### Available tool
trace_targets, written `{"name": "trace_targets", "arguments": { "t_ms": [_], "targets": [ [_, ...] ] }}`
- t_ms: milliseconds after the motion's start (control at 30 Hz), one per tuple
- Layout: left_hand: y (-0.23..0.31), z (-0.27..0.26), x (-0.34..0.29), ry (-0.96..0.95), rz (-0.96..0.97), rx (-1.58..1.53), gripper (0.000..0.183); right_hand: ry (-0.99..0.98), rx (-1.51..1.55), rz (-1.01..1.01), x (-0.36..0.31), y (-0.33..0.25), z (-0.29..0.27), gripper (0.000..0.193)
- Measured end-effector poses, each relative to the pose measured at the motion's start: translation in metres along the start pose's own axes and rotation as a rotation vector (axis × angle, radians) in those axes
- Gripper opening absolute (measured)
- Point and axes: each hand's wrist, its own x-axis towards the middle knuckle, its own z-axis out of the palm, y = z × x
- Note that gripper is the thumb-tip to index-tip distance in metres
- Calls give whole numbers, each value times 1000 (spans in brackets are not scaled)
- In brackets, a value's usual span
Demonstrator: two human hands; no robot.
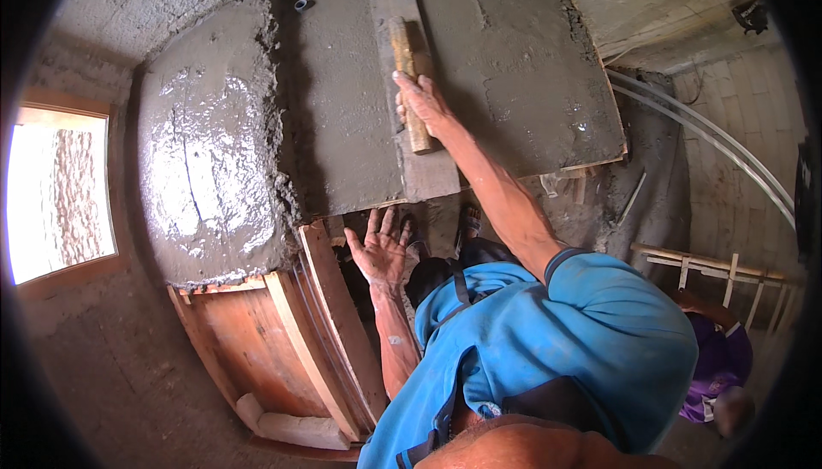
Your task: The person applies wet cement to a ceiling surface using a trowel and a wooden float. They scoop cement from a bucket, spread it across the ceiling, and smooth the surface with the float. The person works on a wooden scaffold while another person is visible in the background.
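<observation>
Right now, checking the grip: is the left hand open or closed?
Open: the left hand shows its palm with fingers spread, holding nothing, beside the wooden plank.

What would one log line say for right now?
right hand: gripping wooden-handled plastering float on wet grey cement slab | left hand: open, empty, near wooden formwork plank

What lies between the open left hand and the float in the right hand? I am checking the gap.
In the head view, only the lower edge of the wet plaster slab and its shadowed underside separate the left hand from the wooden float under the right hand.

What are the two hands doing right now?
Left hand: open, fingers spread, holding nothing.
Right hand: closed on the wooden float handle.
</observation>
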Motion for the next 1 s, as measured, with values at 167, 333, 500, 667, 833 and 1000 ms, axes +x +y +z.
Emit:
{"name": "trace_targets", "arguments": {
  "t_ms": [167,333,500,667,833,1000],
  "targets": [
    [-4,3,-2,-18,30,50,89,86,12,-6,2,-27,-73,44],
    [-9,-4,0,-45,59,37,87,109,1,-11,-3,-50,-135,43],
    [-17,-3,1,-77,108,76,88,161,-14,-10,-4,-65,-188,40],
    [-25,5,-2,-60,140,66,87,199,-37,0,-5,-77,-241,41],
    [-32,8,-1,-47,171,42,87,223,-27,-23,-14,-83,-284,42],
    [-35,15,0,-2,184,52,86,292,-11,-6,-34,-90,-308,41]
  ]
}}
